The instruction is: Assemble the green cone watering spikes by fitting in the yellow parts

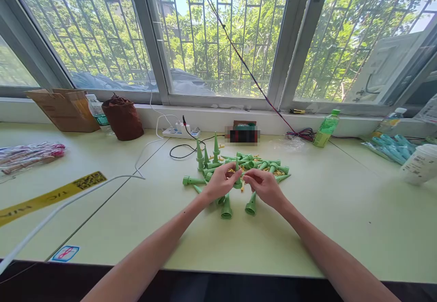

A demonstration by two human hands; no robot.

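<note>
My left hand [221,181] grips a green plastic watering spike [237,181], its point upward, above the middle of the table. Close by on the right, my right hand [262,184] has its fingertips pinched at the spike's side; what lies between them is too small to make out. Around and behind both hands spreads a pile of green spikes [273,165] mixed with small yellow valves [242,186]. Several finished-looking spikes [216,149] stand upright at the pile's back left. Nearer to me, two spikes [226,208] lie with their hollow threaded ends facing me.
A white power strip [180,131] with cables sits by the window wall. A brown bag [123,117] and a cardboard box [64,110] are at the back left. On the right are a green bottle [327,129] and a white cup [419,165]. A white cable [85,192] crosses the left side.
</note>
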